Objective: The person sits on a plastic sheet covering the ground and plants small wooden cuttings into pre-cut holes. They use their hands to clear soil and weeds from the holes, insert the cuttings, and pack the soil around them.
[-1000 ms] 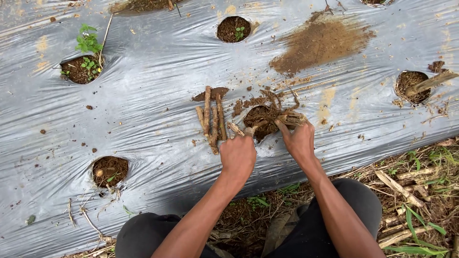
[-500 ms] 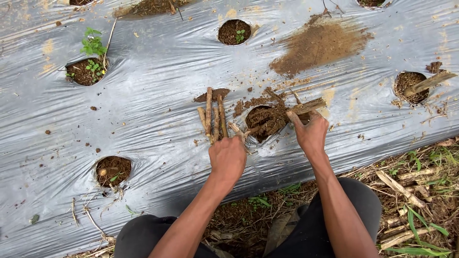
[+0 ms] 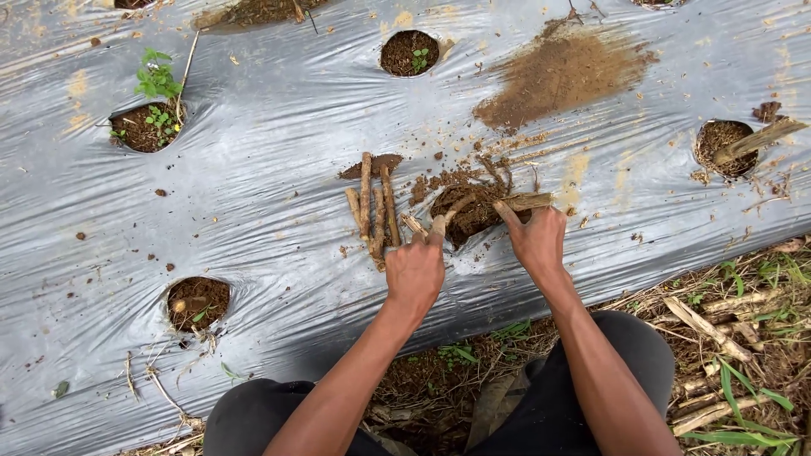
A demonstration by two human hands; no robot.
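Two hands work at one hole (image 3: pixel 469 213) in the sheet (image 3: pixel 253 169). Right hand (image 3: pixel 537 239) grips a stalk (image 3: pixel 525 202) over the soil; left hand (image 3: pixel 416 272) pinches a stick (image 3: pixel 416 226) beside the cuttings (image 3: pixel 372 207). Stalk extraction underway; judged next: a firm pull.

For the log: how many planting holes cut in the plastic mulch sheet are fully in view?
5: upper left with a seedling, top centre, centre between the hands, right with a stalk, lower left. More are cut off at the top edge.
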